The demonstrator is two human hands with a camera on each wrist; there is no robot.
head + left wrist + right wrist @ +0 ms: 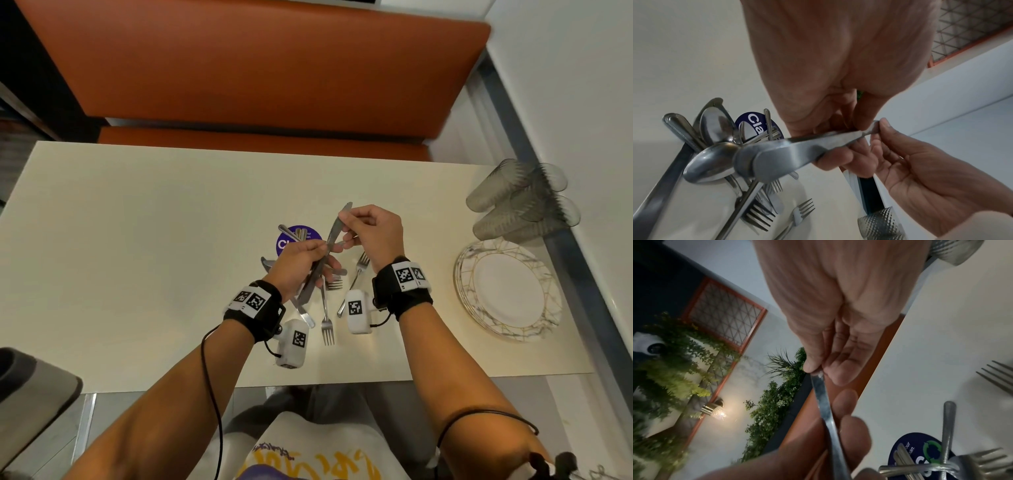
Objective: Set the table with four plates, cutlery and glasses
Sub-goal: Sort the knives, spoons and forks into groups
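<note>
A table knife (332,233) is held in the air over the middle of the cream table (137,240). My left hand (317,251) grips it around the handle, and my right hand (346,219) pinches the serrated blade near its tip. The left wrist view shows the knife (807,149) running from the left palm to the right hand's fingers (885,128). Loose cutlery lies underneath: forks (327,329), spoons (715,126) and another knife (306,315). A stack of plates (507,291) and several grey glasses (520,202) stand at the table's right edge.
A round purple sticker (291,240) sits under the cutlery pile. An orange bench (257,68) runs along the far side of the table. A grey object (30,383) is at the lower left. A white wall is close on the right.
</note>
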